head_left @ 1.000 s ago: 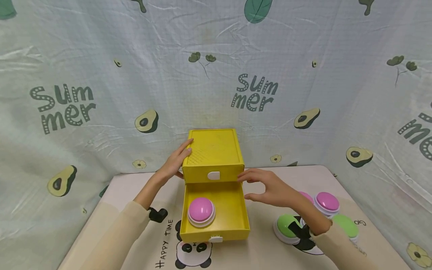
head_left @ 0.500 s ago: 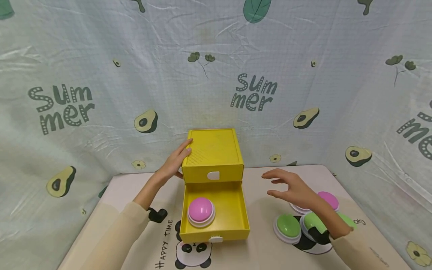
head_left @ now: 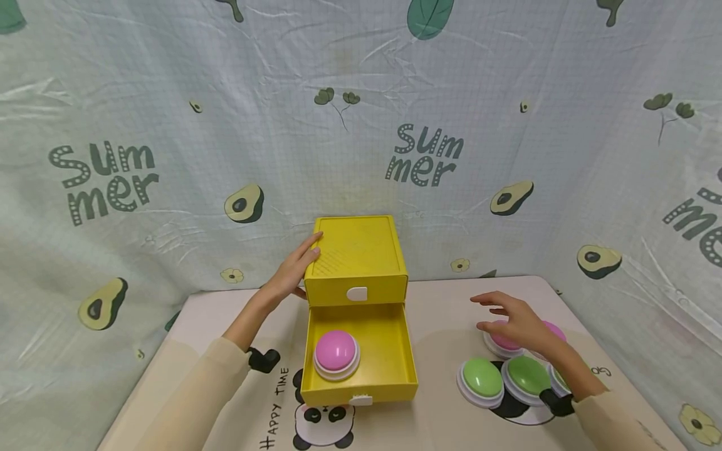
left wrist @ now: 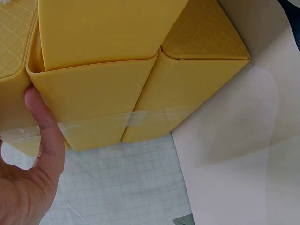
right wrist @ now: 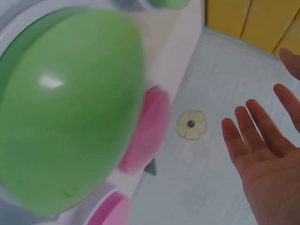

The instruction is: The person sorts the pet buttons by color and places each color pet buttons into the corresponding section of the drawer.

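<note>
My left hand (head_left: 289, 274) rests against the left side of a yellow drawer box (head_left: 358, 245), fingers straight over its top edge. In the left wrist view its thumb (left wrist: 50, 131) presses on the box's yellow side wall (left wrist: 98, 91). The lower drawer (head_left: 389, 360) is pulled out, and a pink dome button (head_left: 335, 349) with a white base sits in its left part. To the right, my right hand (head_left: 521, 322) hovers with loose fingers over a pink dome button (head_left: 502, 342), holding nothing. Green dome buttons (head_left: 482, 377) stand just in front of it.
Another pink button (head_left: 555, 328) is partly hidden behind the right hand. A further green button (head_left: 527, 376) sits beside the first, with one more half covered by the wrist. A printed sheet (head_left: 429, 207) hangs behind the table.
My right hand has moved right, away from the drawer box, to above the buttons, and slightly down. The left hand, box and drawer have stayed put.
</note>
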The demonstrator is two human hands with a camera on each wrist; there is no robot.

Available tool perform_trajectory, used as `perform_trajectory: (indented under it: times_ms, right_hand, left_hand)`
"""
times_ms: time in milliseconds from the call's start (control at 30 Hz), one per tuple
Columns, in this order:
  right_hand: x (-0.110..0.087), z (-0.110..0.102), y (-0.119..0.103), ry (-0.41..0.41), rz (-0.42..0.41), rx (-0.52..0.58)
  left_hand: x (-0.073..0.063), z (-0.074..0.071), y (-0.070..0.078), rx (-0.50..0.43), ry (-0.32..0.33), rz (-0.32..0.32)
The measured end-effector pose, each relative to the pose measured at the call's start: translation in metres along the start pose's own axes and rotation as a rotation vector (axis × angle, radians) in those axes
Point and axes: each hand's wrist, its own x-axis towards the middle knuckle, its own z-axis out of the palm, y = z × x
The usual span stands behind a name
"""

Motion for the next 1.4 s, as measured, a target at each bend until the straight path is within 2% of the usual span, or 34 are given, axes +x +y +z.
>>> perform_trajectory:
  times_ms: [267,400,633,833,1033,1400]
  right_hand:
    - [-0.013,-0.010,0.017,-0.056,0.127,-0.011]
    - [-0.016,-0.011,0.024,-0.084,0.165,-0.022]
    - [-0.020,-0.010,0.036,-0.080,0.171,-0.053]
    - [-0.027,-0.010,0.043,-0.154,0.214,0.003]
    - [-0.031,-0.006,0.047,-0.206,0.269,-0.007]
    - [-0.032,-0.004,0.049,-0.233,0.262,-0.048]
  left_hand:
    - [0.000,-0.001,0.002,0.011,0.002,0.003]
    - [0.000,-0.001,0.002,0.016,0.005,0.001]
    - [0.001,-0.001,0.001,0.009,0.004,0.006]
    - [0.000,-0.001,-0.001,0.006,0.000,0.005]
    - [0.001,-0.001,-0.001,0.007,-0.002,-0.001]
    - [0.001,-0.002,-0.001,0.003,-0.010,0.003]
